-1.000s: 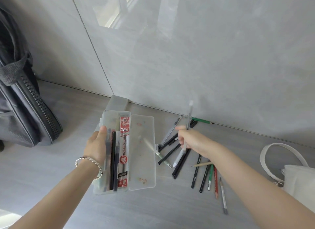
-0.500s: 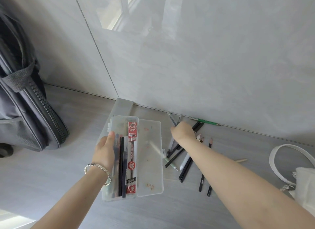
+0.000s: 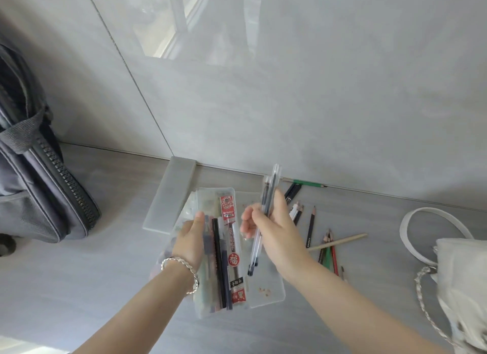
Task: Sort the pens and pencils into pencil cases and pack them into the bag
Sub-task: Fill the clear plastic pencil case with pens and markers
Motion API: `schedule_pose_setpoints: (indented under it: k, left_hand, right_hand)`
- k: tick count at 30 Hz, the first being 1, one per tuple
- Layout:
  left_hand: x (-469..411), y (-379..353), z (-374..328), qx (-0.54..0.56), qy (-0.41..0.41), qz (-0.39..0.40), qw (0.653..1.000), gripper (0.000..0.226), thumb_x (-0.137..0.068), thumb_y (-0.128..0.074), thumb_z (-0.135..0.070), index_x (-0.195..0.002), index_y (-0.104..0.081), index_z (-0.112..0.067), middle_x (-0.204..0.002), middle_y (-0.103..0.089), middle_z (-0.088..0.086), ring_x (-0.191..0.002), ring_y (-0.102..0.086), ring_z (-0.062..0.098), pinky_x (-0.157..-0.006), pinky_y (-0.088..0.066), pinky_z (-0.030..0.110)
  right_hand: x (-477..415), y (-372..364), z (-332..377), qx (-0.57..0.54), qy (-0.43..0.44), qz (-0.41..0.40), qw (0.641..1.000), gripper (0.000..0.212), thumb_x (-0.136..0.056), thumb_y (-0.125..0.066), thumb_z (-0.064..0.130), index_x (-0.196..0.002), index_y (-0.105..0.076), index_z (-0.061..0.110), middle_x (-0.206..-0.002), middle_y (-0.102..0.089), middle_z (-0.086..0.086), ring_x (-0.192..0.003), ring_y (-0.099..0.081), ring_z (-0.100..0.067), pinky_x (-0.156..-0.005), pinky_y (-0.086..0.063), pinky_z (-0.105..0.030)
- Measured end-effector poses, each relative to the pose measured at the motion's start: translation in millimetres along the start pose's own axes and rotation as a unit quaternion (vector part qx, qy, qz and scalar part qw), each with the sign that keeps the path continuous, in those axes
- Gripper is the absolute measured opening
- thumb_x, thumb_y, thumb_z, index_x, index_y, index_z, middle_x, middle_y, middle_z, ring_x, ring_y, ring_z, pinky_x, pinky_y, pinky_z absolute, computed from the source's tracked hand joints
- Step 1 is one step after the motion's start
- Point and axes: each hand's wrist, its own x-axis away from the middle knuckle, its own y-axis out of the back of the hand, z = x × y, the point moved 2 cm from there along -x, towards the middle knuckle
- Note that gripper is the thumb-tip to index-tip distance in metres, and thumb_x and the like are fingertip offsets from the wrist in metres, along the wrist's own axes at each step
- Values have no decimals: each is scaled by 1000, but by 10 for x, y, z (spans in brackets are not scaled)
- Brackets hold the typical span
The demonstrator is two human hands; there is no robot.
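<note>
Grips in the right hand [image 3: 274,230] a small bundle of clear pens [image 3: 269,193], fingers and thumb curled round the barrels, dark ends angled down and near, over the lid [image 3: 266,287] of the translucent pencil case [image 3: 208,198], folded open to the right. Holds that case by its left side with the left hand [image 3: 191,237], thumb laid across the pens inside, bracelet [image 3: 184,265] at the wrist. In the tray, side by side: a black pen [image 3: 218,261], a dark blue one, a red refill pack [image 3: 233,248]. Just left of and beyond it, a closed frosted pencil case [image 3: 170,195], slanting toward the wall. Right of the hand, loose on the grey surface [image 3: 118,301]: black pens [image 3: 293,190] and a green pencil [image 3: 308,183] at the wall's foot; nearer, a scatter of pencils [image 3: 328,248]. Far left, a dark grey bag [image 3: 39,195], zip showing. Far right, a white bag [image 3: 463,274] with strap and chain.
</note>
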Motion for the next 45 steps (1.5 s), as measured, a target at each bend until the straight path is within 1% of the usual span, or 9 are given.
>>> schedule_pose_setpoints:
  k: [3, 7, 10, 13, 17, 24, 28, 40, 45]
  left_hand:
    - [94, -171, 26, 21, 22, 31, 999, 52, -89, -40, -54, -120, -55, -14, -120, -55, 3, -117, -51, 28, -105, -35, 37]
    - [154, -307, 73, 84, 34, 69, 993, 45, -88, -44, -51, -96, -59, -10, -83, -61, 4, -81, -60, 21, -81, -48, 31]
    - [198, -323, 23, 102, 53, 82, 990, 58, -77, -49, -60, -112, -60, -14, -103, -66, 8, -95, -61, 19, -98, -41, 30]
    - [223, -276, -26, 114, 51, 42, 991, 41, -89, -44, -50, -106, -61, -17, -90, -62, 5, -87, -58, 16, -89, -39, 25]
    - [94, -282, 102, 156, 58, 68, 984, 84, -51, -53, -76, -115, -62, -22, -114, -67, 3, -109, -61, 22, -104, -41, 39]
    - [273, -317, -45, 111, -11, 98, 989, 55, -89, -40, -56, -128, -53, -19, -129, -57, -2, -125, -48, 13, -113, -30, 37]
    - [280, -306, -37, 113, -38, 108, 987, 28, -98, -34, -34, -94, -59, -22, -101, -63, -3, -101, -57, 6, -88, -41, 21]
    - [227, -188, 201, 23, -29, 44, 998, 27, -97, -36, -35, -103, -59, -20, -116, -57, 5, -117, -49, 19, -105, -34, 33]
    - [204, -117, 117, -44, -48, 8, 998, 46, -99, -29, -33, -133, -44, -6, -135, -46, 7, -133, -35, 26, -107, -25, 31]
  right_hand:
    - [116, -152, -163, -35, -15, -1, 999, 25, -96, -34, -3, -114, -35, 14, -84, -53, -1, -66, -57, -2, -70, -51, -19]
    - [219, -285, -336, 35, -11, -25, 999, 49, -91, -44, -4, -125, -35, 30, -104, -59, 10, -106, -57, -5, -106, -40, -29]
    - [295, -261, -354, 147, 37, -37, 988, 61, -87, -49, 0, -117, -25, 47, -126, -48, 10, -120, -45, 2, -106, -34, -16]
    - [362, -259, -371, 306, 140, -59, 940, 51, -86, -49, 14, -130, -31, 30, -131, -37, 11, -122, -31, 3, -108, -15, -5]
    - [360, -235, -482, 480, 227, -84, 843, 49, -85, -40, 26, -130, -36, 7, -133, -40, -8, -131, -30, -21, -112, -17, -35]
    - [92, -117, -200, 520, 242, -93, 814, 47, -87, -34, 22, -128, -49, 3, -131, -55, -10, -127, -47, -26, -108, -30, -46]
    - [-28, -154, -234, 540, 254, -71, 799, 41, -85, -37, 25, -116, -58, 9, -114, -63, -2, -115, -50, -26, -99, -41, -51]
    - [97, -121, -469, 441, 228, 66, 866, 46, -81, -52, 35, -125, -49, 20, -111, -63, 0, -111, -49, -20, -113, -11, -48]
    - [-6, 61, -330, 386, 245, 40, 889, 36, -86, -53, 30, -118, -60, 14, -118, -62, 0, -113, -50, -12, -107, -26, -26]
